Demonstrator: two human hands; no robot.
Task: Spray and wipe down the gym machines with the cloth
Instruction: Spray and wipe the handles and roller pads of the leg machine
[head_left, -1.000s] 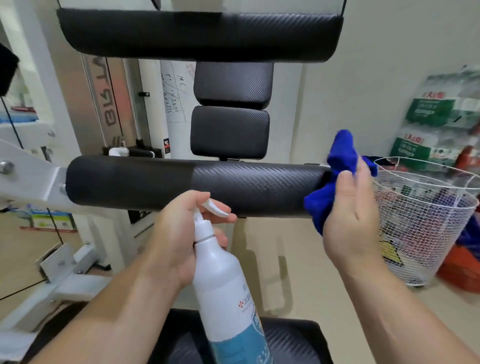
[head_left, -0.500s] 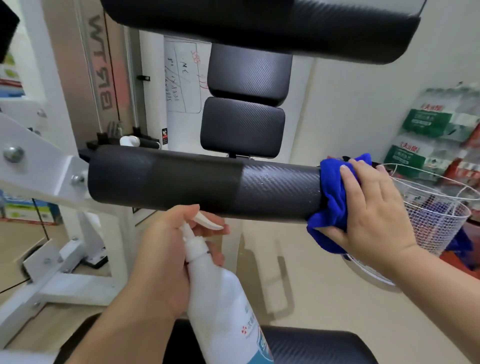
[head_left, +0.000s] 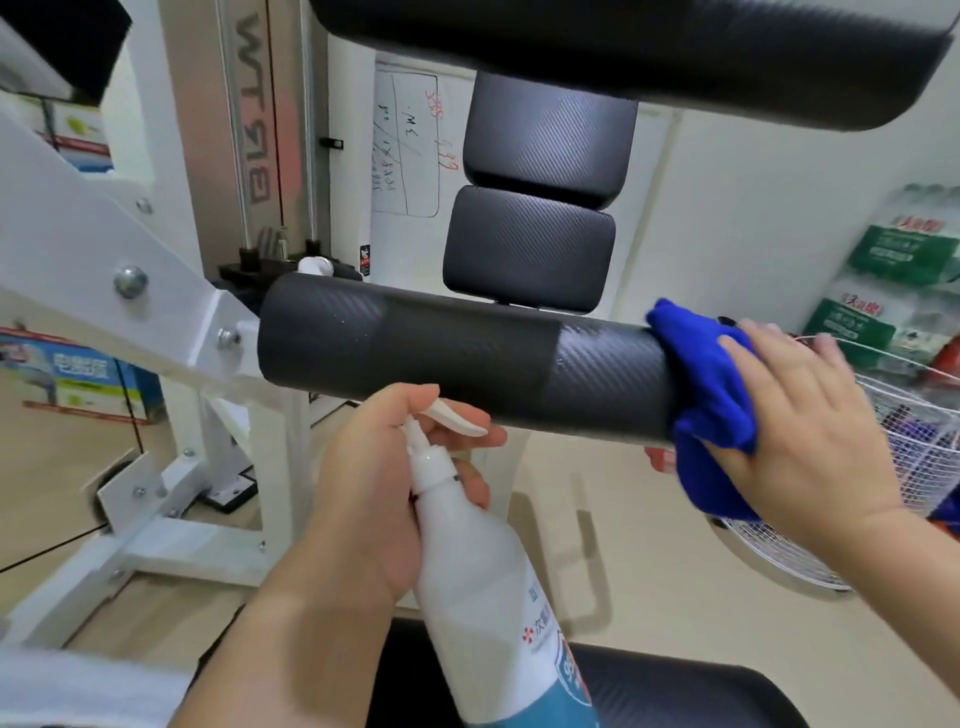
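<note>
Left hand (head_left: 363, 499) grips bottle (head_left: 478, 587); right (head_left: 800, 441) seemingly presses cloth (head_left: 711, 384).

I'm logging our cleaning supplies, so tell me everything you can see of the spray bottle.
The spray bottle is white and plastic-looking, with a narrow neck, a white trigger on top and a teal label low on its body, with a small red mark just above it. It is tilted, head up and pointing away from the camera, just below the black roller pad. The left hand grips its neck, fingers at the trigger. Its base runs out of the frame.
</note>
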